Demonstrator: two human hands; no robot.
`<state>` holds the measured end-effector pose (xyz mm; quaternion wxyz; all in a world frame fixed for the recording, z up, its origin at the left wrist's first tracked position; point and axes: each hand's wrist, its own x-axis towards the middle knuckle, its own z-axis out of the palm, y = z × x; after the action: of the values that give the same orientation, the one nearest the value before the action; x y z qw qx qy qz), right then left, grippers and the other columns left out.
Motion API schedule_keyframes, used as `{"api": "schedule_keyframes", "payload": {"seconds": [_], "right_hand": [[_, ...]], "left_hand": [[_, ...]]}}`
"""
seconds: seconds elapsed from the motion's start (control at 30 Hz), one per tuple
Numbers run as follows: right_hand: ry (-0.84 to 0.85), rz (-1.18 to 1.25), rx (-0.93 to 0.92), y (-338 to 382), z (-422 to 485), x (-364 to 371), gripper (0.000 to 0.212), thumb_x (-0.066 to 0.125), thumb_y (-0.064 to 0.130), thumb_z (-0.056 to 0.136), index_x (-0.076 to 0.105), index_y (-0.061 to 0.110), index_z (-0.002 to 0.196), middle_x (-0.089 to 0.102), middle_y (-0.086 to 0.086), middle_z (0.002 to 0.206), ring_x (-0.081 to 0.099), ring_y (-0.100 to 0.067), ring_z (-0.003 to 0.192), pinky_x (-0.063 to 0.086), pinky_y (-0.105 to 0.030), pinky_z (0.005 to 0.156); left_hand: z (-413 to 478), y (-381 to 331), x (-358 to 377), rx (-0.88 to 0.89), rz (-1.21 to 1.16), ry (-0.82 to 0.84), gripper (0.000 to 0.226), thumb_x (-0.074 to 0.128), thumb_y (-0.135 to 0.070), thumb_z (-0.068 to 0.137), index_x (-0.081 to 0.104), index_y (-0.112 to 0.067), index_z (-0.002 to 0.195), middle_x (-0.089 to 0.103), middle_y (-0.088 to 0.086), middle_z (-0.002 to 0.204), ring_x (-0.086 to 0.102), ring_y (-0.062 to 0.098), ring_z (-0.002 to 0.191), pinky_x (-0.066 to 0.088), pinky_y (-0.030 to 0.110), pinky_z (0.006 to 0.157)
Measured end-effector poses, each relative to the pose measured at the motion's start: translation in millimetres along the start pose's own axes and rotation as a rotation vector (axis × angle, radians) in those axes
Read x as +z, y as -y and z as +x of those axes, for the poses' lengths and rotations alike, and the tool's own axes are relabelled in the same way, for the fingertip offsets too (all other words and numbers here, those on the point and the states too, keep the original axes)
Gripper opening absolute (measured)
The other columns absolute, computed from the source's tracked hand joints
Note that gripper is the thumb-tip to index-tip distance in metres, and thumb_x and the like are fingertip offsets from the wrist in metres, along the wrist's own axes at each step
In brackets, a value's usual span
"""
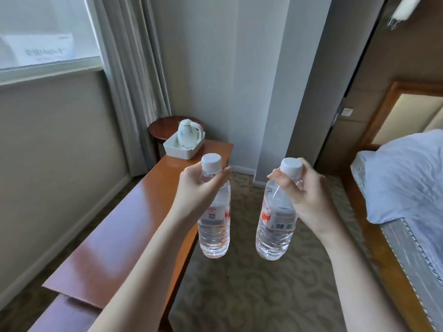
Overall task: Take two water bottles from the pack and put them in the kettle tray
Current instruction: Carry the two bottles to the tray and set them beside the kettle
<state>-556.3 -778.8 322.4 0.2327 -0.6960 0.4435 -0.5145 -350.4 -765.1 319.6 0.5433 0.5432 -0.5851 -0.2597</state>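
Observation:
I hold two clear water bottles with white caps, upright in the air over the carpet. My left hand [199, 188] grips the left bottle [214, 236] around its neck. My right hand [304, 190] grips the right bottle [273, 233] just under its cap. Far ahead, a white kettle tray [178, 150] sits at the far end of a long wooden desk [124, 226], with a white kettle [188, 135] standing inside it. The pack of bottles is out of view.
A small round wooden table [164, 127] stands behind the tray by the curtain [134, 68]. A bed [405, 178] with a blue-white duvet and wooden frame lies to the right. Patterned carpet [244, 283] runs between desk and bed.

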Motion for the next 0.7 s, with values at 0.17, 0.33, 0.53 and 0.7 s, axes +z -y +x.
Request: {"api": "schedule_keyframes", "payload": {"seconds": [0.17,0.33,0.53,0.7], "right_hand": [[-0.045,-0.05,0.012,-33,66,15,0.046,0.056,0.047,0.08,0.055,0.001,0.087,0.069,-0.024,0.085,0.063,-0.037,0.08,0.05,-0.05,0.074],[-0.068,-0.114,0.013,-61,148,37,0.048,0.055,0.049,0.08,0.054,0.001,0.086,0.069,-0.023,0.085,0.063,-0.037,0.079,0.051,-0.047,0.072],[-0.037,-0.134,0.019,-103,229,53,0.053,0.053,0.055,0.079,0.053,0.003,0.087,0.07,-0.022,0.086,0.064,-0.036,0.08,0.053,-0.05,0.073],[-0.018,-0.095,0.036,-152,286,56,0.053,0.053,0.055,0.079,0.054,0.003,0.088,0.071,-0.019,0.086,0.065,-0.032,0.081,0.051,-0.041,0.071]], "left_hand": [[83,33,28,0.042,-0.013,0.076,0.031,0.063,-0.035,0.085,0.066,-0.004,0.086,0.072,0.008,0.082,0.068,0.012,0.074,0.049,0.012,0.061],[171,59,40,0.067,-0.003,0.119,0.03,0.064,-0.033,0.085,0.068,-0.004,0.081,0.072,0.008,0.078,0.067,0.01,0.071,0.047,0.005,0.057],[249,88,56,0.04,0.019,0.132,0.031,0.063,-0.035,0.085,0.067,-0.005,0.083,0.072,0.008,0.081,0.069,0.013,0.074,0.05,0.017,0.063],[303,116,79,-0.005,0.001,0.106,0.043,0.061,-0.046,0.078,0.067,-0.004,0.083,0.071,0.01,0.082,0.068,0.017,0.079,0.054,0.032,0.073]]}}
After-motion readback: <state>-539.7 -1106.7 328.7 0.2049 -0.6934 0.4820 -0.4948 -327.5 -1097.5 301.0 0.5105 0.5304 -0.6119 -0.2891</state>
